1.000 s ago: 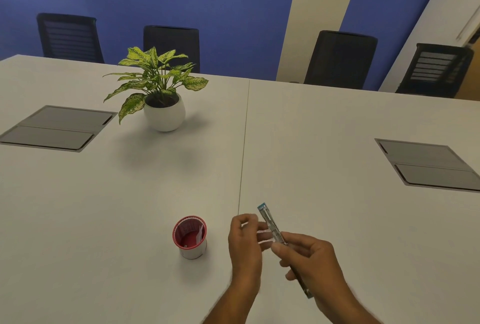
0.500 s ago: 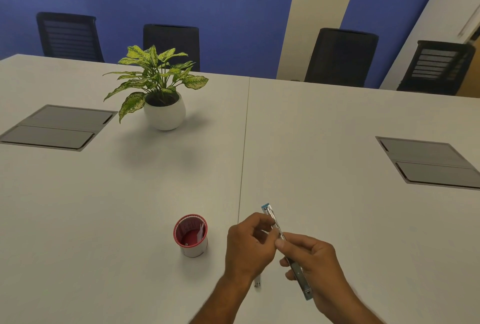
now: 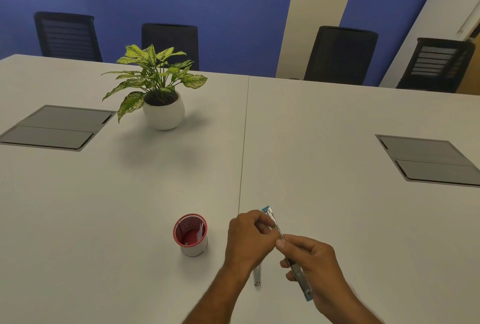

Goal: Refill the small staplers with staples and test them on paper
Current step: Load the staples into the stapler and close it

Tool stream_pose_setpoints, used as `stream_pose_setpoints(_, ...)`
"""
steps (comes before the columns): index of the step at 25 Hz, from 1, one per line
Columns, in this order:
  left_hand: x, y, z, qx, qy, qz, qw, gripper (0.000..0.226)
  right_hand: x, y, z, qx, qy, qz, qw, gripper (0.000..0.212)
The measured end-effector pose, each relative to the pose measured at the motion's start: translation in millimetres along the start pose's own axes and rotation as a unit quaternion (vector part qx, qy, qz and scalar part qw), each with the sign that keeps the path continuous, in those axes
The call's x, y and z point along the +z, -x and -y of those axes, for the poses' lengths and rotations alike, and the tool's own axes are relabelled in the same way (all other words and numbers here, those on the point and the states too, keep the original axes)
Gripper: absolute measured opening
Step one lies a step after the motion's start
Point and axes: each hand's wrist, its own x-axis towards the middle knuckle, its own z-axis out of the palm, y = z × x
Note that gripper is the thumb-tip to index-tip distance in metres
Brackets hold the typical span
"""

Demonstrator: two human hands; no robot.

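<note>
A small blue stapler (image 3: 298, 273) is swung fully open into one long strip, pointing away from me. My right hand (image 3: 315, 269) grips its near half, thumb on top. My left hand (image 3: 248, 242) has its fingers curled against the far half, pinching at the metal channel; what it pinches is hidden. A thin metal strip (image 3: 257, 275) sticks out below my left hand, over the table. A red-rimmed white cup (image 3: 191, 235) stands to the left, with small white and red pieces inside.
A potted plant (image 3: 162, 95) in a white pot stands further back on the left. Grey cable hatches (image 3: 55, 127) (image 3: 431, 161) are set into the white table at both sides. Several black chairs line the far edge.
My left hand has closed in from open fingers beside the stapler onto its far half. The metal strip has come into view beneath it. My right hand has barely moved.
</note>
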Motion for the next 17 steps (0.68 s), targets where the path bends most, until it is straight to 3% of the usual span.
stream_pose_setpoints(17,-12,-7,9,-0.035,0.180,0.099,0.978,0.003,-3,-5,2,-0.003,-0.004,0.025,1.000,0.048)
